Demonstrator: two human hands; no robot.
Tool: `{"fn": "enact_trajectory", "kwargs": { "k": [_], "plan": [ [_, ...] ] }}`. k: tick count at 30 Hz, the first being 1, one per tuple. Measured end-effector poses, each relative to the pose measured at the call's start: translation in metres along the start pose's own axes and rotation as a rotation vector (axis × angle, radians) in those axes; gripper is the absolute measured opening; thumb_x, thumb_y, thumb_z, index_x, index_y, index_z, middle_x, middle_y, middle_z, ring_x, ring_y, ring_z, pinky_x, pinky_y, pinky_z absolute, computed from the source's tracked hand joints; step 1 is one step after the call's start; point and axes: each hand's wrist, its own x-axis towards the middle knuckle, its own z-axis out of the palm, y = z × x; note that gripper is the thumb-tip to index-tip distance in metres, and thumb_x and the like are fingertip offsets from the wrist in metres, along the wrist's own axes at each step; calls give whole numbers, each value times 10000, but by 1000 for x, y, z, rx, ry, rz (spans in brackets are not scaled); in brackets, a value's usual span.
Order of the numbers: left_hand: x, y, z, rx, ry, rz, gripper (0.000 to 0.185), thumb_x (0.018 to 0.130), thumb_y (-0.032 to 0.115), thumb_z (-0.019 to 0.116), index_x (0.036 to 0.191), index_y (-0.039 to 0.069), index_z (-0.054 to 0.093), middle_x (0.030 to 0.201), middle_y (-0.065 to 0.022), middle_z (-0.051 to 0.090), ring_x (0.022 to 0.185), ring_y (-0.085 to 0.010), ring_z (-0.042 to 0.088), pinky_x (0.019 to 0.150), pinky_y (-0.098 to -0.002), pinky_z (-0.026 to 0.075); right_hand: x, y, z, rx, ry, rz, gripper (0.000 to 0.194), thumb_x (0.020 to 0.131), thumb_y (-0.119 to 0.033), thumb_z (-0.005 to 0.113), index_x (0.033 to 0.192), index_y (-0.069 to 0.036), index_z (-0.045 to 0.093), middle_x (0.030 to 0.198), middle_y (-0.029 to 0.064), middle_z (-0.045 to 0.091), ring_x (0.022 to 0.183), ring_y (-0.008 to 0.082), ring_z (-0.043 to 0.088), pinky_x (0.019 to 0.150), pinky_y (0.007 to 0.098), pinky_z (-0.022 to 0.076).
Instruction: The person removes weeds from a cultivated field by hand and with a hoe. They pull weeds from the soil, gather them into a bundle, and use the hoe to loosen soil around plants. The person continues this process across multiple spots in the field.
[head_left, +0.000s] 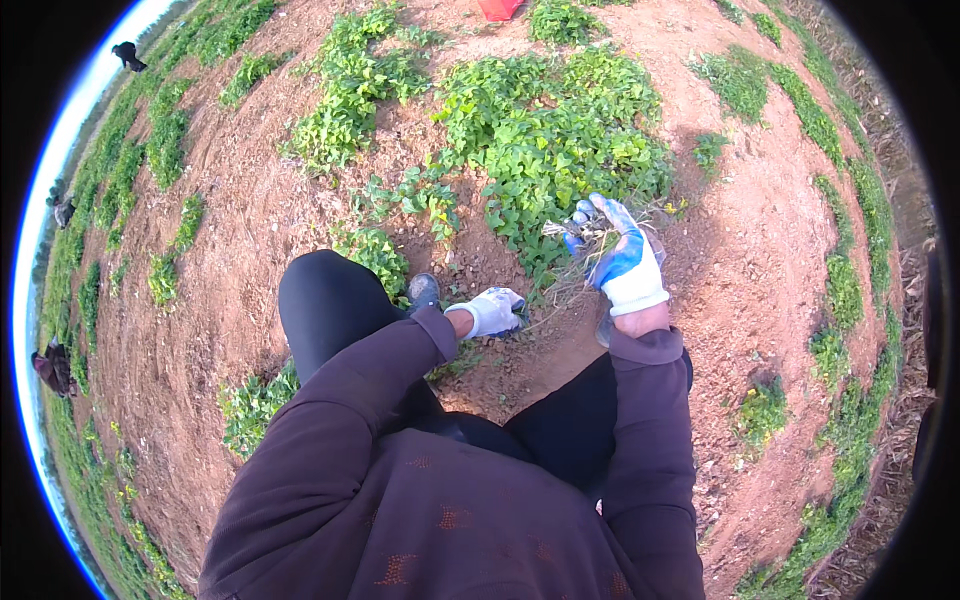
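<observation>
My right hand (619, 251), in a white knit glove with a blue coated palm, is raised at the edge of a leafy green patch. Its curled fingers hold a bunch of uprooted weeds (596, 238), with dry roots and thin stems trailing down to the left. My left hand (495, 312), in a similar glove, is low over the soil between my feet. Its fingers are closed around a small tuft of green weed (522, 313), partly hidden by the glove. Broad-leaved crop plants (547, 150) grow in front of both hands.
Reddish, loose soil (480, 255) lies around my shoes. A small plant (375, 259) grows beside my left knee, and another clump (255, 409) is by my left elbow. A red object (499, 9) sits at the far top. Other people (54, 369) are far off at the left.
</observation>
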Motion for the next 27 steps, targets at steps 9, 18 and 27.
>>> {"fn": "enact_trajectory", "kwargs": {
  "k": [9, 18, 27],
  "plan": [
    [-39, 42, -36, -531, 51, -10, 139, 882, 59, 591, 992, 31, 672, 760, -57, 673, 656, -134, 654, 581, -280, 537, -20, 5, -29, 111, 52, -104, 130, 931, -168, 557, 1022, -91, 609, 957, 89, 648, 866, 252, 619, 785, 507, 521],
    [-67, 76, -94, -657, 137, 282, 195, 881, 39, 579, 1057, -6, 649, 770, -46, 669, 656, -128, 643, 584, -258, 529, -77, 27, -28, 76, 35, -52, 144, 913, -160, 591, 1037, -87, 583, 958, 66, 620, 913, 237, 599, 797, 462, 506],
    [-79, 107, -139, -766, 198, 458, 205, 905, 21, 522, 1063, -22, 645, 787, -90, 681, 652, -155, 661, 590, -276, 541, -106, -3, 27, -131, -239, -141, 181, 935, -160, 565, 1090, -67, 587, 995, 83, 621, 933, 225, 604, 847, 433, 502]
  ]
}}
